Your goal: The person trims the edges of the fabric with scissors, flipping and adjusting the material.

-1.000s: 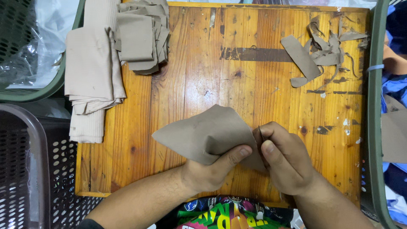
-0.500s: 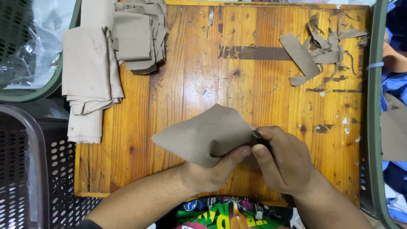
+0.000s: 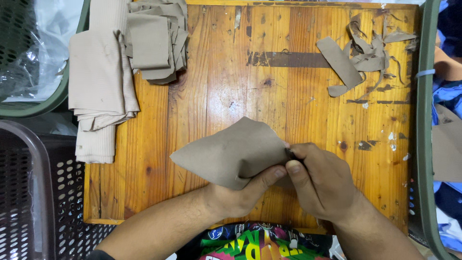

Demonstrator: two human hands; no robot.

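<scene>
At the wooden board's (image 3: 298,110) six o'clock edge, the left hand (image 3: 240,195) and right hand (image 3: 320,180) both pinched the tan fabric piece (image 3: 231,151), folded stacks (image 3: 103,82) lying at ten o'clock.

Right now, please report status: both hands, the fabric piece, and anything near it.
Left hand and right hand both grip tan fabric piece, lifted over wooden board. Folded fabric stack far left, scraps far right, both apart from it.
</scene>
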